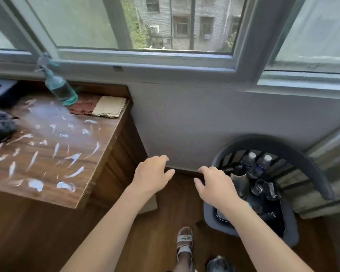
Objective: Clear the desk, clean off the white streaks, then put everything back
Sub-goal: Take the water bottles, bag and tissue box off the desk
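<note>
Hovering empty, both hands (185, 179) relaxed over wood floor (175, 209), white streaks (55, 150) covering desk (98, 163), window (145, 26) behind

One table (98, 154) with too many white streaks (56, 149) to count exactly, well over twenty. One spray bottle (60, 89). Two folded cloths: one reddish cloth (82, 107), one cream cloth (109, 106). One grey basket (290, 228) with two capped water bottles (262, 163). Two bare hands: left hand (152, 174), right hand (216, 185).
</note>
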`<control>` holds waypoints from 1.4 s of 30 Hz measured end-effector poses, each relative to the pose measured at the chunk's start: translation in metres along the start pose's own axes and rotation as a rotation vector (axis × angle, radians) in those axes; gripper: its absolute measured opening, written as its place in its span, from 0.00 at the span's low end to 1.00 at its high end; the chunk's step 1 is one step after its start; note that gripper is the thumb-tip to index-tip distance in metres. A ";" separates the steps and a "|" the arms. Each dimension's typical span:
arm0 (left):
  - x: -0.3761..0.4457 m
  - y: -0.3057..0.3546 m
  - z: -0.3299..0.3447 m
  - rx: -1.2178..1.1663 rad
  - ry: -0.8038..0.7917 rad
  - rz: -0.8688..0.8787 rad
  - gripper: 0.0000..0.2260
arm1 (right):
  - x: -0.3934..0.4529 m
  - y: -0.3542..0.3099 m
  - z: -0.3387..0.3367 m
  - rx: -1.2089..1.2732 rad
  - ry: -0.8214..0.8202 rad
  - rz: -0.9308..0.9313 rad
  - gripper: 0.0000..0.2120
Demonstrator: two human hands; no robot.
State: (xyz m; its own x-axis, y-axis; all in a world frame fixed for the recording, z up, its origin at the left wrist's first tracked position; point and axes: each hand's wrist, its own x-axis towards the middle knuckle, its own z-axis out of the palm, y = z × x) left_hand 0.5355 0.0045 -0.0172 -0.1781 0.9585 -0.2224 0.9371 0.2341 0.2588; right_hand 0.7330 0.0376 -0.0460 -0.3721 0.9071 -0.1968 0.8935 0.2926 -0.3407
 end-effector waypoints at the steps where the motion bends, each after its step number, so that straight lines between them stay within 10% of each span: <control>1: -0.016 -0.010 -0.003 -0.004 0.014 -0.031 0.22 | -0.006 -0.012 0.003 0.006 0.005 -0.031 0.19; 18: -0.210 -0.185 -0.045 -0.205 0.156 -0.448 0.22 | -0.072 -0.236 0.031 0.051 -0.058 -0.461 0.17; 42: -0.172 -0.527 -0.178 -0.243 0.296 -0.400 0.19 | 0.053 -0.580 0.102 0.059 -0.039 -0.523 0.16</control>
State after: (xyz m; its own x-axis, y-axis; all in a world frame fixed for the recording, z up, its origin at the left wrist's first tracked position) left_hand 0.0185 -0.2553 0.0522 -0.6156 0.7836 -0.0836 0.6888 0.5867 0.4258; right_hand 0.1697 -0.1148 0.0476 -0.7747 0.6320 -0.0199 0.5705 0.6850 -0.4532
